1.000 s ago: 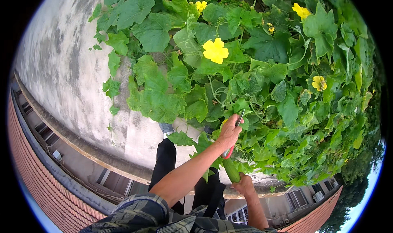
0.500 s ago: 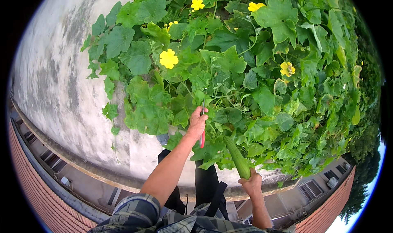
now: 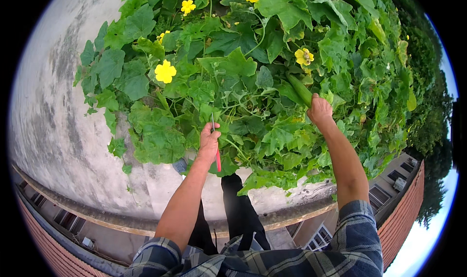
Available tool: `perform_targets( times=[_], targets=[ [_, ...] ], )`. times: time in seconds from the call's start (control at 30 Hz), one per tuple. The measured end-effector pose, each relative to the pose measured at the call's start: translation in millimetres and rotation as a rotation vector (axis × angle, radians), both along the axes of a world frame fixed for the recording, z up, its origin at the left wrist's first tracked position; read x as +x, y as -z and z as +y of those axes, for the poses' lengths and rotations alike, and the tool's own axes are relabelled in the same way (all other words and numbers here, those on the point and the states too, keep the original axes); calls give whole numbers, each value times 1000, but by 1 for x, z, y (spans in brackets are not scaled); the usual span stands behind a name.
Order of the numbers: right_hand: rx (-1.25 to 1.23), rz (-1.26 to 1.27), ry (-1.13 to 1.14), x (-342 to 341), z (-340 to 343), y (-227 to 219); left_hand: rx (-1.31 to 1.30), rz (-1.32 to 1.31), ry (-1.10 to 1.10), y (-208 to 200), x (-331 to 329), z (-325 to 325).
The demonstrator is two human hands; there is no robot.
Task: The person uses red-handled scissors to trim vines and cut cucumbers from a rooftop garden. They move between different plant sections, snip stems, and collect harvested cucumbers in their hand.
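Note:
My left hand (image 3: 209,143) is closed around red-handled shears (image 3: 218,161). Their thin metal tip points away from me, close to the leaves and thin stems; how far the blades are apart cannot be made out. Farther forward and to the right, my right hand (image 3: 320,110) grips the near end of a long green luffa gourd (image 3: 299,89). The gourd's far end lies against the leaves of the vine (image 3: 238,65), below a yellow flower (image 3: 304,57). Leaves partly cover its surroundings.
The vine spreads over a pale, stained concrete surface (image 3: 53,106), with more yellow flowers (image 3: 165,71) at the left. A concrete ledge (image 3: 121,224) runs behind my dark-trousered legs (image 3: 238,204). Beyond it are lower buildings and red tiled roofs (image 3: 401,213).
My right hand has carried the luffa gourd forward and up, from near my body to over the vine. My left hand still holds the shears near the same stems. The view has shifted rightward.

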State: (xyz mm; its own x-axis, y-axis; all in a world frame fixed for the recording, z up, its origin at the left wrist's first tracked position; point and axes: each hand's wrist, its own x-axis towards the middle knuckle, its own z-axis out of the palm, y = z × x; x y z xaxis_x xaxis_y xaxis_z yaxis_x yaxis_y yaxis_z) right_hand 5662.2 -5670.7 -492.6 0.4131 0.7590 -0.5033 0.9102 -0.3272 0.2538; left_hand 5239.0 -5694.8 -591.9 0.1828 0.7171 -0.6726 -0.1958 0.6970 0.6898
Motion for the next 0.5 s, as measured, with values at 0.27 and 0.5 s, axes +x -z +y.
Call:
perform_targets(
  times=[0.27,0.5],
  targets=[
    [-48,-15,48,15,-59,-1,-93,-13,-11,8,-16,9],
    [-205,-134,66,16,-76,-18,-216,-83,-32,-3,-25,24]
  ],
)
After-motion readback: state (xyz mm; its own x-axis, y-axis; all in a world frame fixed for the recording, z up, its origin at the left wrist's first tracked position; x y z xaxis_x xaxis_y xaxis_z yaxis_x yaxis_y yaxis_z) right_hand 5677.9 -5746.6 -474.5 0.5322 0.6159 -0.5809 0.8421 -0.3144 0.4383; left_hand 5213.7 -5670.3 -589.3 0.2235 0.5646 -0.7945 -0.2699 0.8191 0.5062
